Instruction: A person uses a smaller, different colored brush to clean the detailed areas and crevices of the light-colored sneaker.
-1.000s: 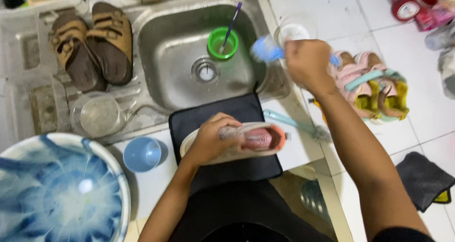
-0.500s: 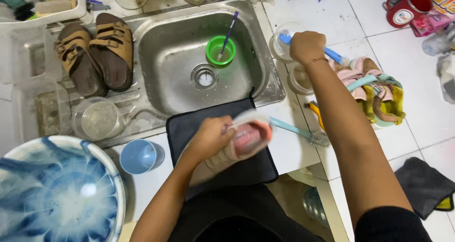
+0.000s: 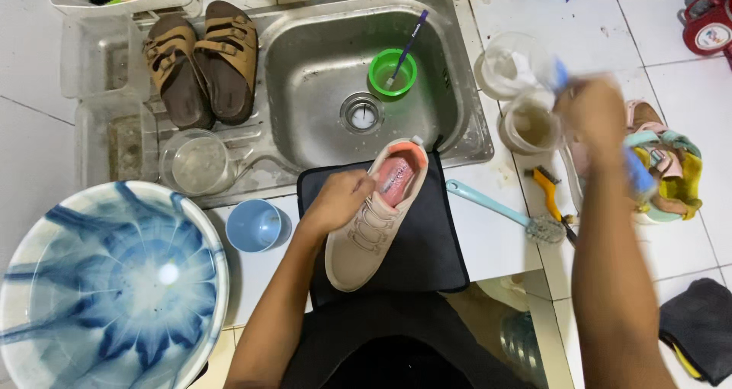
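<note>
My left hand (image 3: 340, 198) grips a beige sneaker (image 3: 374, 229) with a pink lining by its side. The shoe lies upright on a black mat (image 3: 427, 252) at the front of the counter. My right hand (image 3: 598, 118), blurred by motion, holds a blue-handled brush (image 3: 637, 172) beside two clear plastic jars (image 3: 526, 99) to the right of the sink. A steel sink (image 3: 320, 61) behind the mat holds a green cup (image 3: 393, 73) with a toothbrush standing in it.
Brown sandals (image 3: 202, 61) rest on the drainboard. A blue-and-white basin (image 3: 107, 282) sits front left, with a small blue cup (image 3: 255, 225) and a clear bowl (image 3: 198, 164) near it. A teal brush (image 3: 503, 210) lies right of the mat. Colourful shoes (image 3: 671, 168) lie in a tub.
My left hand turned the sneaker from lying on its side to upright, toe pointing toward me. My right hand moved with the blue brush from near the sink's rim out past the jars.
</note>
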